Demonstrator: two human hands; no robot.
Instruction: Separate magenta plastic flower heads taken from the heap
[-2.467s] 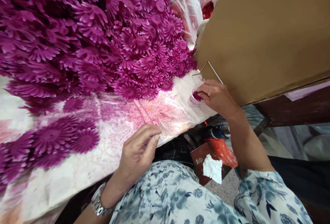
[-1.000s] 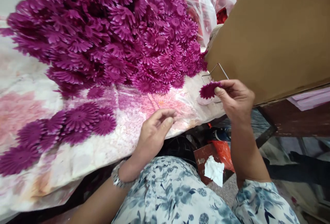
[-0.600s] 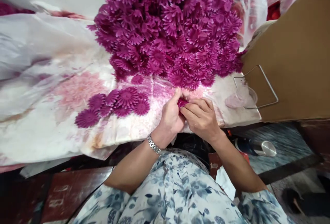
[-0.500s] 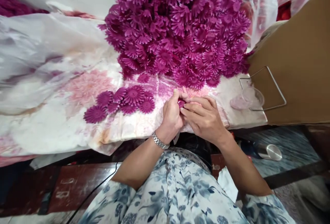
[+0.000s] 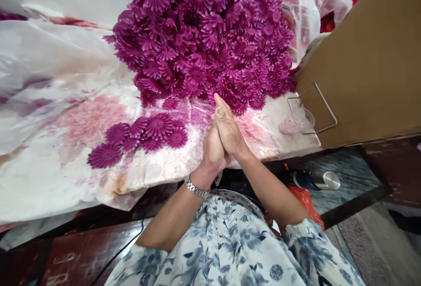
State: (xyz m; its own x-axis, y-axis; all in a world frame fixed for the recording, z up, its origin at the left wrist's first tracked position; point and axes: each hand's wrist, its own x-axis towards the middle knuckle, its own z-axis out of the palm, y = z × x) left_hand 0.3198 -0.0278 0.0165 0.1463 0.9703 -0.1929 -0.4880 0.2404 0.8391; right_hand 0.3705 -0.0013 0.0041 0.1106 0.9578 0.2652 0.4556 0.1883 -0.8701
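Head view: right hand (image 5: 230,129) and left hand (image 5: 211,152) pressed flat, palm to palm, fingers straight, anything clasped between them impossible to tell; just below the heap of purple artificial flowers (image 5: 204,36). Loose purple flowers (image 5: 141,134) lower left of the heap, cardboard box (image 5: 368,58) right of it.

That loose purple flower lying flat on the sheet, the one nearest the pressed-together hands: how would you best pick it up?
Pinch the flower by its petal rim on the right edge, coming in from the right and low. It lies flat on the stained sheet, so nothing stands up to grasp. Its left side meets the neighbouring flowers, while the right petals look free, so a fingertip could probably slide under them.
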